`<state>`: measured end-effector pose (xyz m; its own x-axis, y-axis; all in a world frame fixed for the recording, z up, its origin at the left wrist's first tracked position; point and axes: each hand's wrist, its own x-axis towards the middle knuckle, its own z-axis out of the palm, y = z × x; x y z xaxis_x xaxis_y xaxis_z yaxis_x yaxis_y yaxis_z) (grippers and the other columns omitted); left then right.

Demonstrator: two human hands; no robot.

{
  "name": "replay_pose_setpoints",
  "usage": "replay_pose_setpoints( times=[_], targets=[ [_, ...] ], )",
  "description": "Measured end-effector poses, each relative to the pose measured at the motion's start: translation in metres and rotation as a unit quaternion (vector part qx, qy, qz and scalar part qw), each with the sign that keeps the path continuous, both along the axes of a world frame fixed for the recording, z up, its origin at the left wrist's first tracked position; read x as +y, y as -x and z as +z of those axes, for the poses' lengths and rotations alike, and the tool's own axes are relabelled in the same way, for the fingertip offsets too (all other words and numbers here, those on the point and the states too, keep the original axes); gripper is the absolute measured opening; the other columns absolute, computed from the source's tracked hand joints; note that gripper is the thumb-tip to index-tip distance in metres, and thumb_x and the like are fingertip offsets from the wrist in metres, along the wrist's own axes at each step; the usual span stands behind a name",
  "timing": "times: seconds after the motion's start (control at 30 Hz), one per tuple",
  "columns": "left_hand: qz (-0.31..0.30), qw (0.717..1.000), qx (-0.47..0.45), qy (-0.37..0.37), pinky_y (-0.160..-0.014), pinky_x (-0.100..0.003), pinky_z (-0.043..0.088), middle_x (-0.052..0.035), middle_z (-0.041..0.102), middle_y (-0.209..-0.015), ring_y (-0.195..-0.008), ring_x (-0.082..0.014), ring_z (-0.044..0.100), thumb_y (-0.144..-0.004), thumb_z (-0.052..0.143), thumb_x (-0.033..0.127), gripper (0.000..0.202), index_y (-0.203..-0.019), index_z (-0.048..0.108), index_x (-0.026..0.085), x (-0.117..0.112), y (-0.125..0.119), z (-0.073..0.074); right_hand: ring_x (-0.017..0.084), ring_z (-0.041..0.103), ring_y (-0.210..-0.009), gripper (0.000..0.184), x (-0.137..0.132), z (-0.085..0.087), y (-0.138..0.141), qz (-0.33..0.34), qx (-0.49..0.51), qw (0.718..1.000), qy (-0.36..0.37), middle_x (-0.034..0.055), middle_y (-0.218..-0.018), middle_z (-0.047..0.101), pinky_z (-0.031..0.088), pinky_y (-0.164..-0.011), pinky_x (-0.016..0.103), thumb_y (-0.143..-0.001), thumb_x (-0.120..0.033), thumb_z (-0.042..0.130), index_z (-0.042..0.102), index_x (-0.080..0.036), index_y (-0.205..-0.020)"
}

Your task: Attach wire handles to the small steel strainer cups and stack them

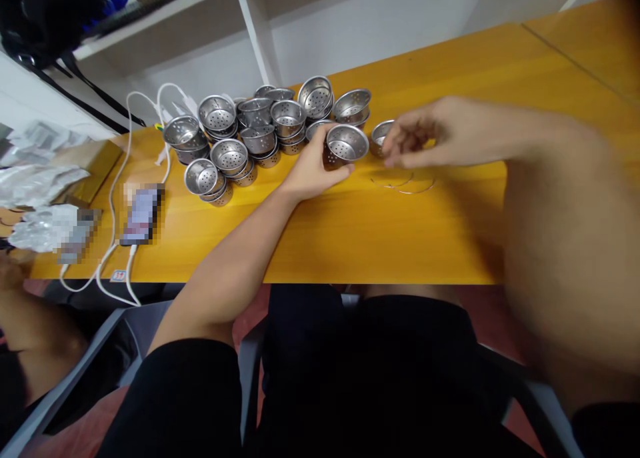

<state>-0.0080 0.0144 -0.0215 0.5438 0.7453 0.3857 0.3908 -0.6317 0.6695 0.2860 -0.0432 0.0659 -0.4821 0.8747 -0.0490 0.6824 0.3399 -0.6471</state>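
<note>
- Stainless-steel, round and perforated, the strainer cup (346,145) lies tilted on the orange-yellow wooden tabletop (350,238). Its open mouth faces the camera, and it sits at the right end of a cluster of like cups.
- Position of the left hand (311,173): its fingers (320,145) curl over the left wall of the strainer cup with the thumb along the near side. The cup is clasped between thumb and fingers.
- Position of the second cup (381,137): this smaller round steel cup stands just to the right of the strainer cup, partly hidden by the other hand.
- State of the right hand (427,135): it is motion-blurred. Its fingers are bunched together with the tips at the near rim of the second cup. Whether they grip that rim cannot be told.
- Two thin wire rings (403,180) lie flat and overlapping on the tabletop, directly below the right fingertips and apart from both hands.
- The cluster of stacked perforated steel cups (250,131) stands to the left of the left hand, towards the far edge.
- Further left lie a pixelated phone (141,213), white cables (120,178) and crumpled silver foil wrappers (43,178).
</note>
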Motion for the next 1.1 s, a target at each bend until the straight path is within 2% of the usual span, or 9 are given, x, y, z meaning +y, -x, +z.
replay_pose_setpoints(
  times=[0.1,0.17,0.37,0.5,0.7,0.8,0.93,1.0,1.1],
  targets=[
    [-0.011,1.000,-0.007,0.002,-0.134,-0.055,0.062,-0.0157,0.068,-0.164,-0.157,-0.0340,0.072,-0.106,0.090,0.042,0.071,-0.163,0.050,0.028,0.000,0.000,0.001,0.030,0.075,-0.082,0.048,0.006,-0.004,-0.010,0.064,-0.076,0.985,0.139,0.0066,-0.092,0.082,0.060,-0.076,0.047,-0.079,-0.064,0.093,0.080,-0.028,-0.108],
    [-0.017,1.000,-0.011,0.003,-0.135,-0.056,0.062,-0.0161,0.069,-0.164,-0.157,-0.0343,0.072,-0.105,0.091,0.043,0.070,-0.161,0.052,0.027,-0.001,-0.001,0.002,0.029,0.074,-0.081,0.042,0.009,-0.013,-0.009,0.076,-0.083,0.981,0.159,0.0061,-0.091,0.081,0.059,-0.075,0.046,-0.079,-0.056,0.092,0.079,-0.028,-0.108],
    [-0.017,1.000,-0.015,0.017,-0.134,-0.058,0.063,-0.0151,0.070,-0.163,-0.156,-0.0353,0.073,-0.102,0.096,0.043,0.075,-0.162,0.054,0.028,0.000,-0.002,0.000,0.027,0.075,-0.081,0.037,0.016,-0.034,-0.002,0.086,-0.100,0.983,0.127,0.0038,-0.093,0.080,0.061,-0.073,0.044,-0.090,-0.058,0.091,0.074,-0.029,-0.105],
    [-0.024,1.000,-0.016,0.010,-0.133,-0.055,0.063,-0.0151,0.070,-0.162,-0.154,-0.0339,0.074,-0.103,0.095,0.044,0.072,-0.159,0.054,0.027,0.003,0.000,-0.004,0.027,0.073,-0.085,0.037,0.011,-0.026,0.010,0.069,-0.102,0.983,0.139,0.0031,-0.095,0.076,0.062,-0.077,0.045,-0.093,-0.054,0.093,0.068,-0.030,-0.105],
    [-0.021,1.000,-0.012,0.008,-0.130,-0.054,0.064,-0.0152,0.070,-0.163,-0.154,-0.0351,0.074,-0.103,0.094,0.057,0.077,-0.161,0.052,0.028,0.005,0.001,-0.004,0.026,0.072,-0.080,0.025,0.003,-0.010,0.014,0.038,-0.083,0.992,0.088,0.0041,-0.091,0.077,0.059,-0.076,0.045,-0.096,-0.042,0.087,0.067,-0.027,-0.102],
    [-0.019,1.000,-0.009,0.009,-0.133,-0.054,0.062,-0.0149,0.068,-0.165,-0.158,-0.0351,0.071,-0.105,0.091,0.062,0.077,-0.163,0.052,0.029,0.004,0.000,-0.002,0.029,0.074,-0.083,0.026,0.006,-0.012,0.006,0.029,-0.127,0.987,0.097,0.0068,-0.095,0.082,0.059,-0.078,0.047,-0.095,-0.047,0.090,0.075,-0.026,-0.101],
    [-0.016,1.000,-0.006,0.007,-0.135,-0.057,0.061,-0.0146,0.068,-0.164,-0.160,-0.0363,0.070,-0.106,0.091,0.058,0.075,-0.163,0.053,0.029,0.004,-0.001,-0.002,0.030,0.072,-0.082,0.017,0.007,-0.018,0.011,0.056,-0.177,0.976,0.112,0.0058,-0.090,0.080,0.056,-0.079,0.046,-0.093,-0.039,0.089,0.077,-0.027,-0.092],
    [-0.020,1.000,-0.008,0.000,-0.136,-0.057,0.061,-0.0153,0.067,-0.164,-0.159,-0.0365,0.070,-0.106,0.092,0.053,0.074,-0.163,0.053,0.028,0.005,0.000,-0.004,0.030,0.070,-0.078,0.019,0.003,-0.016,0.023,0.048,-0.224,0.969,0.094,0.0054,-0.083,0.076,0.053,-0.076,0.046,-0.093,-0.038,0.088,0.074,-0.027,-0.084],
    [-0.027,1.000,-0.013,-0.004,-0.134,-0.055,0.062,-0.0157,0.067,-0.165,-0.158,-0.0357,0.072,-0.105,0.092,0.050,0.074,-0.164,0.053,0.027,0.007,0.001,-0.006,0.028,0.062,-0.067,0.037,-0.008,-0.006,0.045,0.033,-0.313,0.947,0.062,0.0066,-0.065,0.061,0.045,-0.067,0.045,-0.092,-0.032,0.083,0.058,-0.027,-0.065]
  ],
)
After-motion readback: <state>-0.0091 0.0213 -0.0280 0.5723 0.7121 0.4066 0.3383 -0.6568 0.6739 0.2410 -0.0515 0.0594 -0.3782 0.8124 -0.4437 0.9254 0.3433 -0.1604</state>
